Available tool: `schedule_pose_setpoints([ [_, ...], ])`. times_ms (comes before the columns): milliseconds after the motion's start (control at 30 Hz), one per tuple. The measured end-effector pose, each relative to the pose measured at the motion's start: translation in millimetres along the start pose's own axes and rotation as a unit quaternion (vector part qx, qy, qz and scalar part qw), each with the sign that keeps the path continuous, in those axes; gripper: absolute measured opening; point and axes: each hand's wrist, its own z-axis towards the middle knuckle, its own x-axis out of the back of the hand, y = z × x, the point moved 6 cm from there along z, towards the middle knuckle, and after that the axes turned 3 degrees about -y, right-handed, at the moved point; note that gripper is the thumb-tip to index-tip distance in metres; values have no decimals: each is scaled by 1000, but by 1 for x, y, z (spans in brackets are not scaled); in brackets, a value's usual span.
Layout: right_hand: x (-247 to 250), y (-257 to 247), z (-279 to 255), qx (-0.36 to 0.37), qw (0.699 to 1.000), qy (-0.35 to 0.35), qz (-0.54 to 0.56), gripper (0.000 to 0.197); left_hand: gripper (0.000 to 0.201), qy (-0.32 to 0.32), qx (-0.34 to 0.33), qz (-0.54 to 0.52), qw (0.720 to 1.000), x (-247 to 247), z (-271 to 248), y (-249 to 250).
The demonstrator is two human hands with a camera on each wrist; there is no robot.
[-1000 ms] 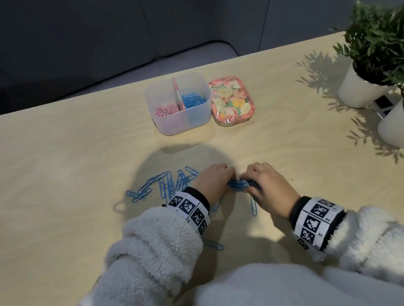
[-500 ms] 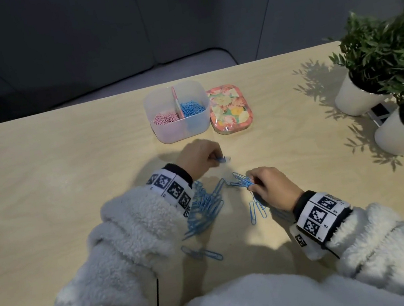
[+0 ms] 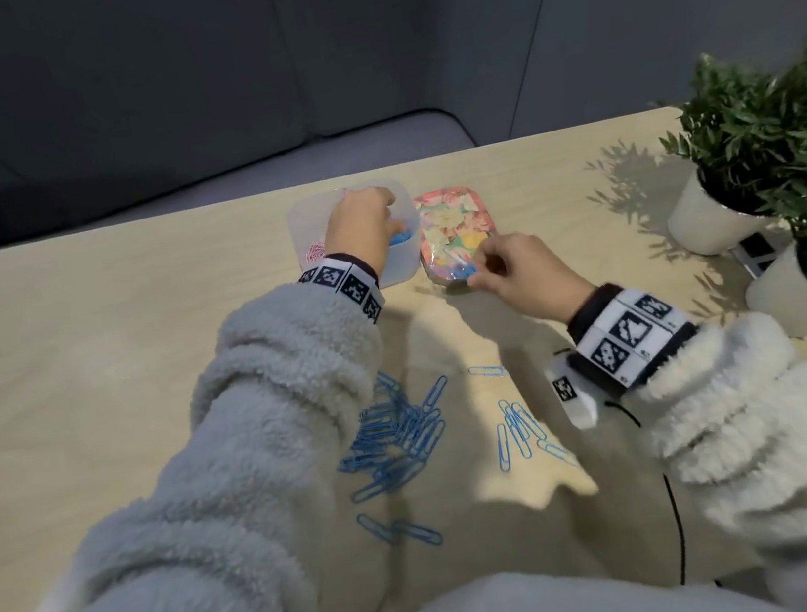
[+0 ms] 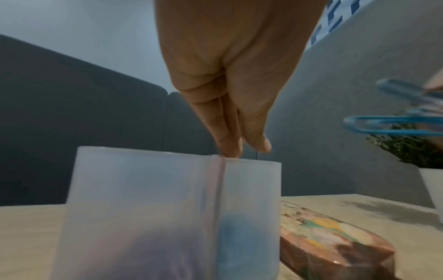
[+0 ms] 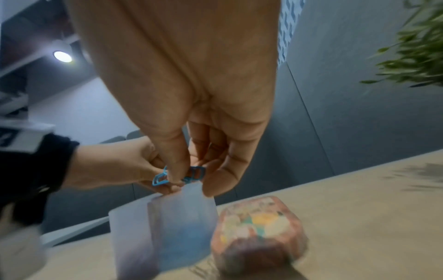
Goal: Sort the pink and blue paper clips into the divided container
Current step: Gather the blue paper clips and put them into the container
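Observation:
The translucent divided container [image 3: 398, 266] stands at the table's far side, with pink clips [image 3: 315, 253] in its left half and blue clips [image 3: 400, 239] in its right half. My left hand [image 3: 369, 222] hangs over the blue half. In the left wrist view its fingers [image 4: 230, 144] point straight down at the container [image 4: 143, 208] rim by the divider, with no clip seen between them. My right hand [image 3: 477, 274] pinches a few blue paper clips [image 5: 191, 173] above the floral lid [image 3: 452, 226], just right of the container [image 5: 167, 236]. Loose blue clips [image 3: 398, 431] lie heaped near me.
A smaller scatter of blue clips [image 3: 517, 430] lies right of the heap, two more [image 3: 396, 530] lie closer to me, and a single clip [image 3: 486, 372] sits further out. Two potted plants in white pots [image 3: 705, 216] [image 3: 799, 296] stand at the right edge.
Both hands have moved from the clip pile toward the container. The left hand, which carried a blue clip, now hangs over the blue half. The right hand has lifted its clips over the lid.

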Motion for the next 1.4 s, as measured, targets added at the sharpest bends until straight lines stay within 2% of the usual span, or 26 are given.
schedule_pose_setpoints([
  [100, 9, -25, 33, -7, 1000, 29, -9, 25, 26, 52, -7, -80, 995, 12, -11, -8],
  [200, 7, -42, 67, -39, 998, 42, -37, 31, 22, 80, 3, -168, 982, 20, -40, -24],
  [300, -3, -52, 87, -62, 996, 28, -57, 9, 20, 86, 4, -159, 984, 20, -79, -38],
  [400, -9, -60, 88, -54, 995, 24, -78, 29, 15, 45, 42, -124, 990, 14, -119, -67],
  [533, -15, -75, 64, 51, 987, 91, -124, 22, 25, -35, 129, -57, 989, 4, -171, -128],
  [567, -26, -78, 57, 79, 987, 75, -116, 20, 30, -51, 152, -40, 986, 1, -182, -141],
  [633, -64, -77, 42, 115, 988, -23, -104, 21, 43, -67, 175, -15, 982, -4, -199, -159],
  [700, -109, -76, 30, 127, 973, -141, -134, 26, 53, -66, 181, 1, 981, -7, -209, -165],
  [767, -145, -83, 23, 155, 950, -198, -187, 32, 51, -53, 181, 7, 982, -10, -212, -161],
  [900, -185, -103, 13, 256, 905, -208, -268, 32, 33, -34, 163, -50, 985, -18, -213, -142],
  [1033, -192, -92, -7, 311, 878, -195, -306, 28, 29, -58, 143, -103, 983, -30, -217, -126],
  [1100, -184, -79, -15, 308, 884, -207, -284, 29, 27, -51, 129, -109, 984, -29, -219, -124],
  [1200, -160, -61, -17, 244, 926, -213, -196, 33, 26, -4, 113, -61, 992, -18, -222, -130],
  [1267, -150, -54, -13, 209, 941, -217, -155, 42, 33, -34, 109, -43, 993, -19, -224, -132],
  [1333, -152, -57, -14, 216, 928, -249, -175, 52, 43, -83, 94, -33, 992, -26, -223, -128],
  [1400, -162, -63, -17, 245, 902, -268, -232, 51, 47, -106, 82, -30, 991, -33, -220, -120],
])
